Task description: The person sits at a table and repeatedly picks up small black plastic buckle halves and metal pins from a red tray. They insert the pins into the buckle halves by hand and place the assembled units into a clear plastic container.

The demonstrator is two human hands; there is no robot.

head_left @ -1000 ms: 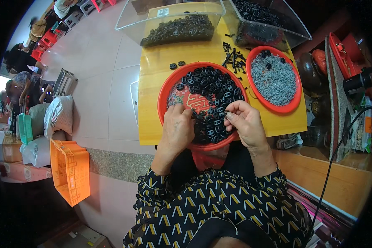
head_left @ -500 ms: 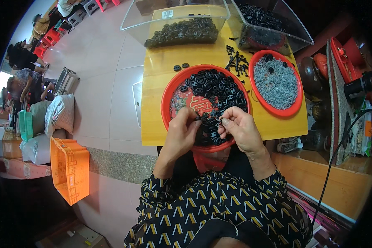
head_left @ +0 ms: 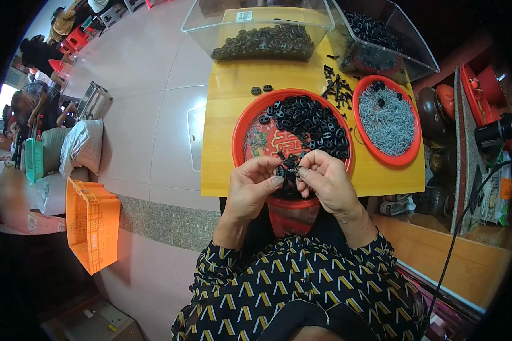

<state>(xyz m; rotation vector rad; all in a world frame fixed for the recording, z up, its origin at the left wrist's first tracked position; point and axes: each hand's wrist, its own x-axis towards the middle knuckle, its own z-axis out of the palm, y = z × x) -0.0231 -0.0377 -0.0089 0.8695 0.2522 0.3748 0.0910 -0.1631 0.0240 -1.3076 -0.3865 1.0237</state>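
Over the near side of a round red tray (head_left: 237,136), my two hands are close together. My left hand (head_left: 251,184) pinches a small black oval piece with two holes (head_left: 280,171) between thumb and fingertips. Beside it, my right hand (head_left: 329,183) is closed in a pinch; its fingertips hide most of what they hold. Many similar black two-holed pieces (head_left: 301,113) are heaped in the tray, mostly at its far and right sides. To the right, a smaller red tray (head_left: 355,108) holds silvery screws (head_left: 388,125) with a few black pieces on top.
Two loose black pieces (head_left: 261,89) and scattered black stick-like parts (head_left: 338,91) lie on the yellow table (head_left: 219,131). Clear bins stand behind, one with oval pieces (head_left: 267,42), another with dark parts (head_left: 375,34). An orange crate (head_left: 94,227) is on the floor. Several people sit far left.
My hands are slightly nearer each other, and the black piece in my left hand shows more plainly. The whole view has shifted, with the table appearing a little further right.
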